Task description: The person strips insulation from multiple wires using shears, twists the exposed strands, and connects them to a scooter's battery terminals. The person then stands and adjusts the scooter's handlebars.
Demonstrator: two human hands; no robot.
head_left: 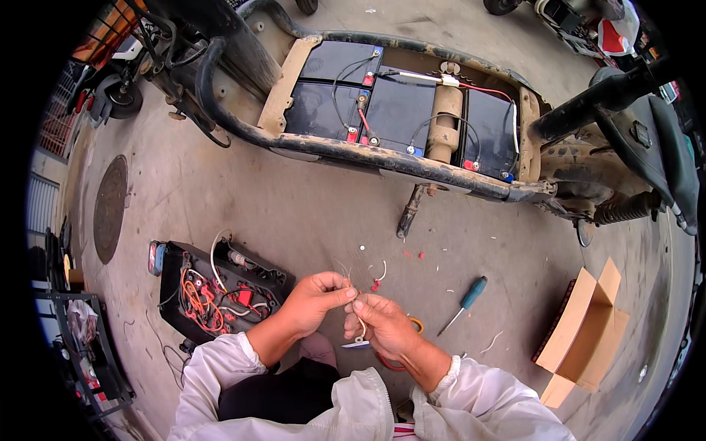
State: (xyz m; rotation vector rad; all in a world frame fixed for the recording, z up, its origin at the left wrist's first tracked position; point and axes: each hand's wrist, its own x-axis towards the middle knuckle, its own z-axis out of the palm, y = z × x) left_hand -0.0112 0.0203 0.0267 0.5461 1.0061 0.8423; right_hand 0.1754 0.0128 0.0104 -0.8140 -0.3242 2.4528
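Note:
Close in front of me, my left hand [322,300] and my right hand [384,327] meet fingertip to fingertip, both closed in a pinch. Between them is a short white wire [363,328] with a small ring terminal [359,339] dangling below the right fingers. Fine bare copper strands [346,270] stick up past the left fingertips. Left of my hands lies an open black plastic box [176,294] holding orange, red and white wires and a red connector. A screwdriver [474,292] with a teal handle rests on the floor to the right.
Ahead stands an electric bike's frame [338,153] with several black batteries [401,110] joined by cables. An open cardboard box [570,353] is at the right. Wire scraps [383,270] and red bits are strewn on the concrete. A rack [110,353] stands at the left.

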